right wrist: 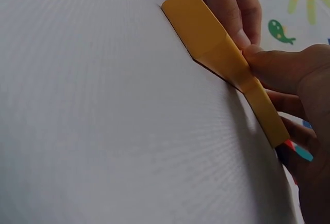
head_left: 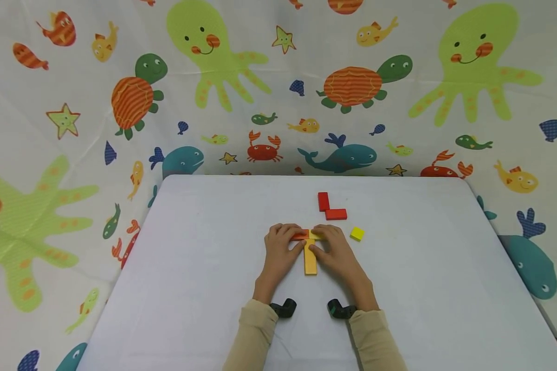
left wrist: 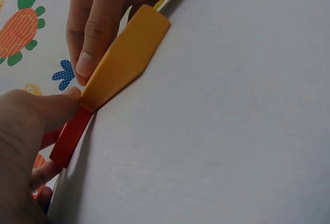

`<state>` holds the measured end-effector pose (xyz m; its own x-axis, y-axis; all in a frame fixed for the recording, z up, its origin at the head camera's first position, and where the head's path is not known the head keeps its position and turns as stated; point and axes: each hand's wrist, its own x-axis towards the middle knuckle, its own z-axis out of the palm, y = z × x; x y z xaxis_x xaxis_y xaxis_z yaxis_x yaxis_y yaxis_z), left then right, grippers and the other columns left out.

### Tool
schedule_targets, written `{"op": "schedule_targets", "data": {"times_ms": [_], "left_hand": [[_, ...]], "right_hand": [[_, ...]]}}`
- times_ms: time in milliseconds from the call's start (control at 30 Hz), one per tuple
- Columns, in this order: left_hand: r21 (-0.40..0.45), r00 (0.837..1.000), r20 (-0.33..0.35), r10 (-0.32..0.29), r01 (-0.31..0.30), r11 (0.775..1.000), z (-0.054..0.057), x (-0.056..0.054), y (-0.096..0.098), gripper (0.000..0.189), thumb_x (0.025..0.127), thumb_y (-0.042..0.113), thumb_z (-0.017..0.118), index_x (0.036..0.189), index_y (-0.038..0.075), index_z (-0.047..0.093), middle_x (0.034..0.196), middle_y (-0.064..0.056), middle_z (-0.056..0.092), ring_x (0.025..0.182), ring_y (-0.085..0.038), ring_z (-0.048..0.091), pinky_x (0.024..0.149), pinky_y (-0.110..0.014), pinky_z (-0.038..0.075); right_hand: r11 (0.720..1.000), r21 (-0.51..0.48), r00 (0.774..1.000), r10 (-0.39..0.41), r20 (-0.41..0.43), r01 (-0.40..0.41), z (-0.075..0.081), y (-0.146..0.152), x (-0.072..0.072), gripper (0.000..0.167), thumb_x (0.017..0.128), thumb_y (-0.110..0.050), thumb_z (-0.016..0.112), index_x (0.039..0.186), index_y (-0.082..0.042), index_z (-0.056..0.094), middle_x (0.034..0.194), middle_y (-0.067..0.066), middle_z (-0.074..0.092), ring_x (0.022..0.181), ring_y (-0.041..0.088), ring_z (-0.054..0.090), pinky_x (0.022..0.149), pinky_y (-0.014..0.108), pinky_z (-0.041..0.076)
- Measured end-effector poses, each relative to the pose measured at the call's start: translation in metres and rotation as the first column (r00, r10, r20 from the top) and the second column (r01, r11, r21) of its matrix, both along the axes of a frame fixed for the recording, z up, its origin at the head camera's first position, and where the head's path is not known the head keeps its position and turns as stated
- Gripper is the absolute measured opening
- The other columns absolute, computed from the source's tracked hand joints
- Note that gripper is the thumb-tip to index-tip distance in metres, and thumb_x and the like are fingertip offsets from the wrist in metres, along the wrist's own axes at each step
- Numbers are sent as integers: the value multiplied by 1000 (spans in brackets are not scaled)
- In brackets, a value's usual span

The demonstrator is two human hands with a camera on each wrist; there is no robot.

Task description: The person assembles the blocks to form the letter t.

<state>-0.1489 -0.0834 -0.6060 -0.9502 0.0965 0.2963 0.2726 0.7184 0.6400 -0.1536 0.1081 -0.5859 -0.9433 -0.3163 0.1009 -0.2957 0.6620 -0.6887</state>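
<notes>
An orange-yellow rectangular block [head_left: 310, 260] lies on the table, its long side pointing towards the person. Across its far end a red block [left wrist: 73, 136] and a second orange-yellow block [right wrist: 266, 114] sit in a row, forming a T shape. My left hand [head_left: 278, 253] holds the red block, fingers behind it and thumb at the joint with the stem block. From the other side, my right hand [head_left: 340, 256] grips the second orange-yellow block, with its thumb against the stem block. Fingers partly hide the crossbar in the head view.
Beyond the hands, two red blocks [head_left: 336, 214] meet at a corner in an L. A small yellow block [head_left: 357, 234] lies right of the right hand. The white table [head_left: 190, 288] ends at a curtain [head_left: 241, 139] printed with sea animals.
</notes>
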Motion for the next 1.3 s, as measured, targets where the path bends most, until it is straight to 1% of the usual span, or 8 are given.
{"op": "schedule_targets", "data": {"times_ms": [267, 467, 600, 767, 967, 1033, 1167, 1300], "left_hand": [[-29, 1000, -18, -9, 9, 1000, 0, 1, 0, 19, 97, 33, 74, 115, 29, 77, 130, 3, 68, 130, -28, 48, 110, -56, 36], [-14, 999, -35, -25, 24, 1000, 0, 2, 0, 19, 97, 31, 74, 115, 31, 78, 130, 1, 67, 130, -29, 47, 109, -57, 35], [-17, 999, -25, -22, 21, 1000, 0, 2, 0, 18, 98, 32, 73, 116, 31, 78, 130, 2, 66, 130, -28, 46, 109, -56, 34], [-10, 1000, -5, -25, 25, 1000, 2, 2, 0, 18, 98, 31, 73, 115, 31, 78, 131, 3, 66, 131, -28, 45, 110, -57, 33], [14, 999, -10, -31, 31, 999, 5, 4, -2, 17, 96, 29, 75, 113, 30, 79, 130, 3, 66, 130, -28, 45, 109, -57, 32], [17, 1000, -9, -22, 22, 1000, 4, 4, -2, 17, 96, 28, 75, 113, 30, 79, 129, 3, 66, 129, -27, 45, 109, -57, 32], [21, 1000, 1, -22, 22, 1000, 2, 3, -1, 17, 96, 29, 75, 113, 31, 79, 130, 4, 66, 130, -26, 45, 110, -56, 31], [27, 1000, 1, -28, 28, 999, 1, 2, 1, 17, 97, 28, 75, 113, 30, 79, 130, 2, 66, 131, -28, 45, 110, -58, 31]], "right_hand": [[1000, 3, 1000, 8, 2, -8, 1, 0, -1, 48, 95, -27, 77, 138, -11, 62, 147, 9, 60, 146, 33, 44, 123, 57, 38], [1000, 14, 1000, 19, -11, -19, 1, 2, -1, 48, 95, -28, 77, 137, -10, 63, 146, 9, 61, 146, 33, 45, 122, 57, 38], [1000, 18, 999, 26, -22, -26, 3, 4, -4, 44, 97, -26, 74, 137, -10, 64, 146, 9, 61, 144, 33, 47, 121, 56, 40], [999, 17, 999, -33, -37, 34, 9, 9, -13, 39, 101, -20, 69, 138, -10, 62, 144, 11, 62, 141, 33, 49, 119, 55, 43], [991, 21, 985, -133, -110, 136, 18, 13, -35, 36, 101, -11, 66, 136, -7, 63, 139, 13, 65, 137, 34, 52, 118, 53, 44], [988, 39, 985, -146, -92, 150, 20, 15, -42, 37, 101, -13, 65, 137, -8, 62, 141, 14, 63, 139, 35, 50, 118, 54, 44], [977, 105, 982, -186, -19, 187, 23, 22, -50, 42, 101, -16, 64, 142, -8, 58, 148, 15, 59, 144, 37, 44, 118, 56, 44], [967, 183, 982, -186, 40, 176, 23, 29, -55, 44, 102, -15, 62, 145, -8, 57, 153, 16, 55, 147, 38, 40, 120, 57, 41]]}}
